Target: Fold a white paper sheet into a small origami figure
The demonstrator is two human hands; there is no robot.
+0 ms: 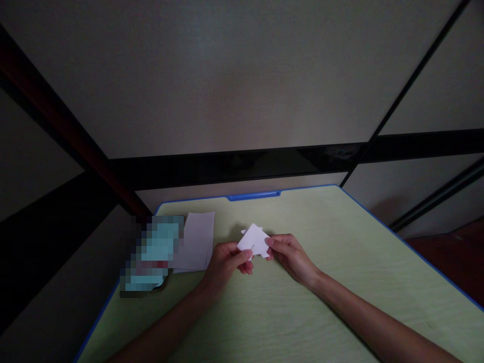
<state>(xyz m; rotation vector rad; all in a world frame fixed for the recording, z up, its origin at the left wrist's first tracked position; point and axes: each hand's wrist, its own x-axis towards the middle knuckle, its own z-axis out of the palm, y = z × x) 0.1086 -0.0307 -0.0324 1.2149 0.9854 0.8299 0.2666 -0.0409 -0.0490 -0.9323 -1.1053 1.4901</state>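
Note:
A small piece of folded white paper [254,239] is held above the table between my two hands, with its pointed corner facing away from me. My left hand [228,259] pinches its left lower edge, the thumb on top and fingers underneath. On the other side, my right hand [290,254] grips the right corner between thumb and fingers. Small flaps of the paper stick out at the back left and at the lower edge. The underside of the folds is hidden from me.
White paper sheets [195,242] lie left of my hands on the light wood-grain table [340,242]. Beside them, at the left edge, is a pixelated pale-blue object [157,254]. The table has a blue rim with a blue bar [254,195] at the back, near a panelled wall [242,75].

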